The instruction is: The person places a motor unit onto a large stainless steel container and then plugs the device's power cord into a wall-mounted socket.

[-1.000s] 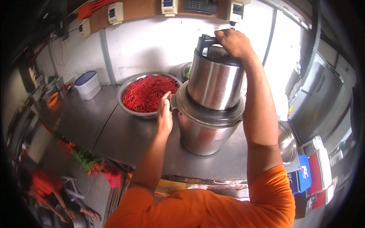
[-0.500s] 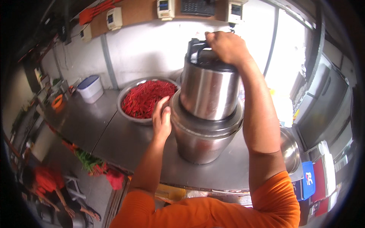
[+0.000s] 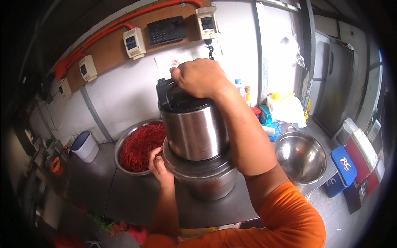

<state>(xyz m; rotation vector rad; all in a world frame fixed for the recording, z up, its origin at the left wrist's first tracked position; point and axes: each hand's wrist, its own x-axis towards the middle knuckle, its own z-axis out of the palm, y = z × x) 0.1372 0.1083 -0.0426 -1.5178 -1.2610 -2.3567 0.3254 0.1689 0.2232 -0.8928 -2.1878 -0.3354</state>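
A large food chopper stands on the steel table [image 3: 134, 194], with a brushed steel motor head [image 3: 194, 134] above a wide steel bowl [image 3: 213, 188]. My right hand [image 3: 198, 78] closes over the black handle [image 3: 164, 87] on top of the motor head. The palm and arm hide much of the black top. Low at the left side, my left hand [image 3: 160, 168] curls its fingers against the bowl's rim. Just left and behind is a steel basin [image 3: 119, 165] full of red chillies [image 3: 140, 149].
A wide steel mixing bowl [image 3: 300, 159] sits at the table's right. Bottles [image 3: 243, 91] and a white bag [image 3: 287, 109] stand behind it. A white tub [image 3: 85, 148] with a dark lid is at far left. Blue boxes [image 3: 341, 169] are beyond the right edge.
My view has swung right, bringing the mixing bowl fully into sight. Both hands stay at the chopper, the right one still on the top handle.
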